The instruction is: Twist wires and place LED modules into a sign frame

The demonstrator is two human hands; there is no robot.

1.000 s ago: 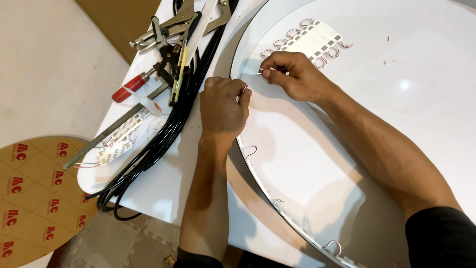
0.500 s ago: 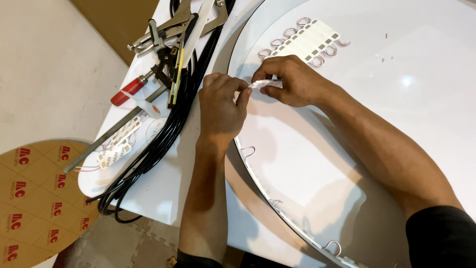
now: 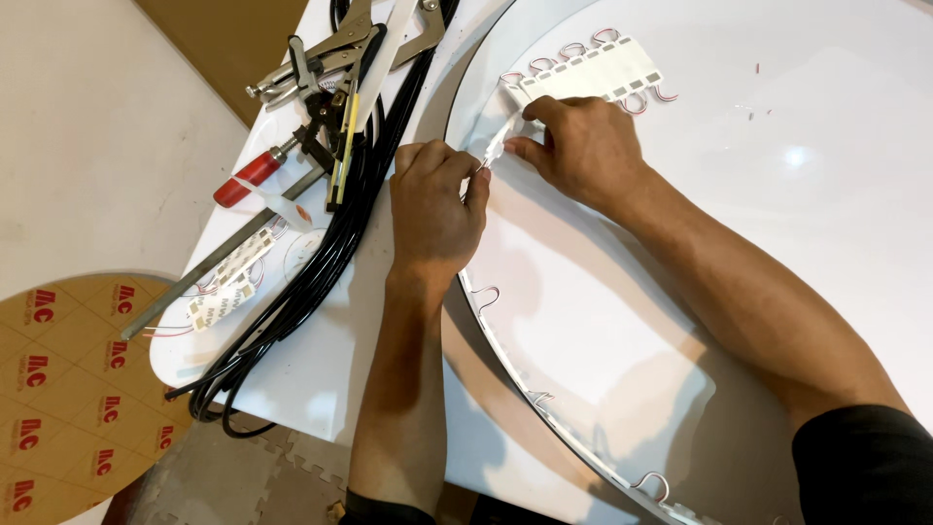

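Head view: my left hand point(image 3: 434, 209) and right hand point(image 3: 581, 148) both pinching one white module strip point(image 3: 501, 146); two pliers point(image 3: 330, 53), one red-handled screwdriver point(image 3: 255, 176) on counter point(image 3: 321, 374).

We are looking at a sign-making workshop: pliers point(image 3: 321, 53) at eleven o'clock, black cables point(image 3: 321, 262) (loosely bundled), a big white round panel point(image 3: 777, 243) filling three o'clock.
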